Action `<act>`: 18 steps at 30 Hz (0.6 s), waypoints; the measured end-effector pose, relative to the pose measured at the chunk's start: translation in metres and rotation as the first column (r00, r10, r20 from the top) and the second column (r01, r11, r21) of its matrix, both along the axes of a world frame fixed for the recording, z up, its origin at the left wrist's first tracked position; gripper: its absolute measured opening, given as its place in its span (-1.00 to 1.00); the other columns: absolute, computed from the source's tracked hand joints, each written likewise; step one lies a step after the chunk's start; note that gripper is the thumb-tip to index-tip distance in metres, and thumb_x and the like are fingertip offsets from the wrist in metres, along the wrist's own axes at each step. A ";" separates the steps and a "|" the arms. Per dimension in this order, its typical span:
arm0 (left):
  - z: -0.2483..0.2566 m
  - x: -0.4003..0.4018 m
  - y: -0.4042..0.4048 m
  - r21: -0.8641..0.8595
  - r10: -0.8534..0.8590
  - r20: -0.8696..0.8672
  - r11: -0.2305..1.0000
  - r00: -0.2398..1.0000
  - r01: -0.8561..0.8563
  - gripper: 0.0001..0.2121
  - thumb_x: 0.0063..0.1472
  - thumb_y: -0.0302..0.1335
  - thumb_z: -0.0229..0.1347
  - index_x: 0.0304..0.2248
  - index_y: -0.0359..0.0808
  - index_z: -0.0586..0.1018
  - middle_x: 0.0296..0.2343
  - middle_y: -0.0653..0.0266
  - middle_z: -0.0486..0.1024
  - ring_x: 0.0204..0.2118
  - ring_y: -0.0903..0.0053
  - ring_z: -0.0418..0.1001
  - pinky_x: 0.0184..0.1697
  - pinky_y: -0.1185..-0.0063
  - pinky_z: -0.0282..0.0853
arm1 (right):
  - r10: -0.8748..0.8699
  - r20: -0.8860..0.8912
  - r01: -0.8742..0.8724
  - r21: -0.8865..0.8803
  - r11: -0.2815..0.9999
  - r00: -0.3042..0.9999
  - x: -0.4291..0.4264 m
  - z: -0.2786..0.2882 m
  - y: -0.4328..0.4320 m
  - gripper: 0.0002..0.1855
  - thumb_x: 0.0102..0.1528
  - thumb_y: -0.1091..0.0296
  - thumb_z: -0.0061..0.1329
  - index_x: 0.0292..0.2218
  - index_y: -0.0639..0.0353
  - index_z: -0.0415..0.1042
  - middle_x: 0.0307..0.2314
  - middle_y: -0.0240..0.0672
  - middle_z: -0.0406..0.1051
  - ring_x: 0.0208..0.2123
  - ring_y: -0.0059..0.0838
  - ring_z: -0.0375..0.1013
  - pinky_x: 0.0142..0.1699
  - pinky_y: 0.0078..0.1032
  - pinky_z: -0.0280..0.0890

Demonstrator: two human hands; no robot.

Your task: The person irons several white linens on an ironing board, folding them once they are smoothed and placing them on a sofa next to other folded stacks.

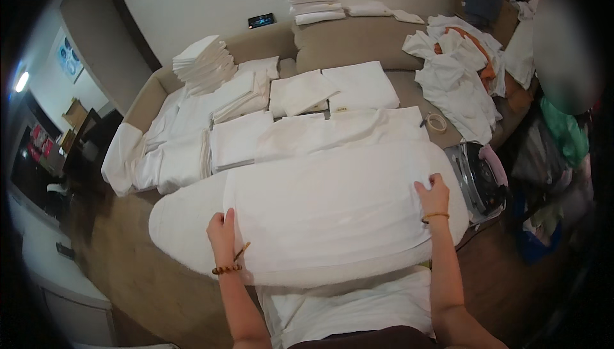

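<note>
A white cloth [326,210] lies spread across the padded ironing board [177,219], with faint wrinkles towards its right end. My left hand [222,234] grips the cloth's left edge between thumb and fingers, and a beaded bracelet is on that wrist. At the right edge, my right hand [433,198] pinches the same cloth; a thin bracelet circles this wrist. More white fabric [355,301] hangs between the board's near side and my body. An iron [484,179] rests on its stand at the board's right end, partly covered by a pink cloth.
Beyond the board, a beige sofa [355,42] holds folded white cloths [242,138], a tall folded stack [204,63] and a loose heap of white garments [455,80]. A tape roll [436,122] lies on the seat. Plastic bags [563,133] stand right of the iron.
</note>
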State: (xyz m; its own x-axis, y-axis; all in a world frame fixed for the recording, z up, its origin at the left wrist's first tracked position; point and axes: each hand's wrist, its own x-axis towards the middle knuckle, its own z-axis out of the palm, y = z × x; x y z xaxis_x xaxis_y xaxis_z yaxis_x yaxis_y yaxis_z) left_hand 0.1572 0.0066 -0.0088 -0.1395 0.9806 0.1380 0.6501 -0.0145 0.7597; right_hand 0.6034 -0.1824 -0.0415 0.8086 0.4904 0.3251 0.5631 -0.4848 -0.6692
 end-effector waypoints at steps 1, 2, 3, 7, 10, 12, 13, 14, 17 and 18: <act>0.001 -0.004 0.000 -0.024 -0.030 0.088 0.999 0.996 0.033 -0.67 0.16 -0.32 0.05 -0.56 -0.45 0.35 -0.69 0.23 0.28 -0.63 0.49 0.18 -0.52 0.49 0.16 | 0.002 -0.036 -0.001 0.046 0.999 0.999 0.014 -0.003 -0.004 -0.62 -0.11 0.25 0.15 -0.39 0.44 0.41 -0.47 -0.04 0.42 -0.40 -0.27 0.41 -0.31 -0.43 0.26; 0.010 -0.004 -0.005 -0.044 -0.038 0.132 0.998 0.990 0.045 -0.68 0.16 -0.33 0.05 -0.57 -0.44 0.34 -0.69 0.28 0.24 -0.62 0.54 0.13 -0.54 0.52 0.13 | 0.039 -0.113 -0.036 0.025 0.999 0.993 0.027 -0.002 -0.015 -0.62 -0.10 0.26 0.14 -0.39 0.46 0.40 -0.48 -0.08 0.42 -0.42 -0.34 0.40 -0.32 -0.45 0.26; 0.024 0.000 -0.015 -0.062 -0.051 0.181 0.996 0.982 0.063 -0.69 0.17 -0.35 0.04 -0.57 -0.43 0.32 -0.70 0.33 0.21 -0.62 0.60 0.09 -0.56 0.55 0.09 | 0.067 -0.185 -0.067 0.006 0.998 0.980 0.040 0.003 -0.031 -0.63 -0.10 0.28 0.13 -0.40 0.47 0.39 -0.50 -0.11 0.42 -0.44 -0.41 0.38 -0.34 -0.47 0.25; 0.040 -0.042 -0.065 -0.068 -0.014 0.173 0.997 0.985 0.026 -0.72 0.17 -0.41 0.04 -0.58 -0.42 0.31 -0.70 0.44 0.18 -0.61 0.73 0.04 -0.60 0.63 0.02 | 0.152 -0.304 -0.184 -0.080 0.980 0.941 0.000 0.051 -0.085 -0.63 -0.08 0.29 0.12 -0.40 0.51 0.39 -0.52 -0.18 0.42 -0.43 -0.50 0.35 -0.31 -0.51 0.26; 0.049 -0.051 -0.117 -0.088 0.001 0.194 0.996 0.981 0.017 -0.75 0.18 -0.47 0.02 -0.59 -0.41 0.31 -0.70 0.47 0.17 -0.60 0.77 0.05 -0.61 0.64 0.01 | 0.158 -0.360 -0.179 -0.025 0.984 0.920 -0.026 0.072 -0.149 -0.74 -0.05 0.39 0.09 -0.46 0.45 0.36 -0.55 -0.33 0.37 -0.46 -0.63 0.29 -0.36 -0.60 0.22; 0.055 -0.058 -0.151 -0.126 0.049 0.221 0.992 0.974 -0.021 -0.76 0.19 -0.48 0.01 -0.58 -0.41 0.31 -0.70 0.48 0.18 -0.59 0.80 0.07 -0.60 0.67 0.02 | 0.119 -0.504 -0.094 0.076 0.993 0.856 -0.045 0.067 -0.183 -0.77 -0.06 0.41 0.09 -0.49 0.41 0.35 -0.56 -0.37 0.36 -0.48 -0.65 0.27 -0.38 -0.62 0.21; 0.053 -0.065 -0.166 -0.160 0.078 0.235 0.986 0.969 -0.041 -0.77 0.19 -0.49 0.01 -0.58 -0.42 0.32 -0.69 0.48 0.20 -0.59 0.81 0.08 -0.60 0.68 0.03 | 0.103 -0.574 -0.042 0.118 0.992 0.813 -0.055 0.063 -0.197 -0.79 -0.06 0.42 0.09 -0.50 0.39 0.35 -0.57 -0.38 0.36 -0.49 -0.67 0.27 -0.39 -0.63 0.20; 0.042 -0.073 -0.181 -0.185 0.102 0.244 0.981 0.964 -0.057 -0.78 0.19 -0.50 0.01 -0.56 -0.43 0.34 -0.69 0.45 0.23 -0.59 0.78 0.11 -0.59 0.67 0.06 | 0.075 -0.605 -0.038 0.074 0.997 0.793 -0.062 0.057 -0.206 -0.80 -0.07 0.44 0.09 -0.51 0.37 0.35 -0.58 -0.39 0.35 -0.49 -0.67 0.26 -0.39 -0.64 0.20; 0.018 -0.086 -0.198 -0.190 0.092 0.088 0.979 0.992 -0.074 -0.83 0.17 -0.53 0.01 -0.53 -0.46 0.39 -0.67 0.34 0.32 -0.60 0.68 0.21 -0.55 0.61 0.16 | 0.006 -0.591 -0.104 -0.132 0.986 0.806 -0.064 0.035 -0.220 -0.84 -0.10 0.48 0.09 -0.54 0.31 0.36 -0.60 -0.43 0.32 -0.50 -0.69 0.27 -0.39 -0.63 0.20; 0.014 -0.088 -0.198 -0.179 0.053 -0.110 0.981 0.993 -0.072 -0.85 0.16 -0.54 0.01 -0.51 -0.46 0.40 -0.66 0.28 0.35 -0.60 0.63 0.25 -0.53 0.59 0.20 | 0.000 -0.506 -0.126 -0.214 0.969 0.863 -0.056 0.037 -0.222 -0.84 -0.10 0.47 0.10 -0.54 0.31 0.36 -0.61 -0.42 0.32 -0.51 -0.68 0.28 -0.40 -0.61 0.20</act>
